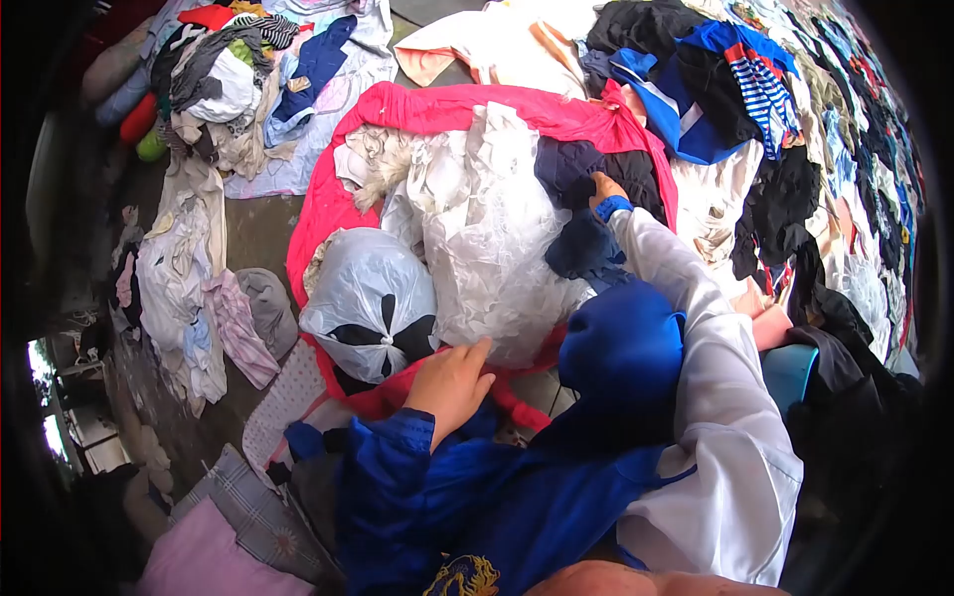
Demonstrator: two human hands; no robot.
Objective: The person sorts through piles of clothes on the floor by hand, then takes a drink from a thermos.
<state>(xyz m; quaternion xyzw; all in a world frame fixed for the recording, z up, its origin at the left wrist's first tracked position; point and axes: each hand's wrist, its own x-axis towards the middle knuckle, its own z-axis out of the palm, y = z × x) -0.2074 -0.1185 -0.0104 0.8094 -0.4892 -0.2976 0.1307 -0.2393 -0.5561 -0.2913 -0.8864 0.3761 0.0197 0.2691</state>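
Note:
My left hand [452, 389] lies palm down with its fingers apart, at the near edge of a red cloth [397, 107] spread round a pile. Close to its fingertips are white lacy fabric [487, 228] and a knotted translucent bag [373, 288] with dark cloth inside. My right hand [608, 191], in a white sleeve with a blue cuff, reaches to the pile's right side. Its fingers are curled on dark navy cloth [568, 164], partly hidden. Below it sits a crumpled navy piece [586, 246]. A rounded blue satin shape [621, 338] lies between my arms.
Mixed clothes [224, 84] are heaped at the upper left, with pale garments [184, 268] below. Blue and black clothes [696, 79] lie at the upper right, beside a long heap [845, 179]. A light blue object [790, 375] stands right of my right arm.

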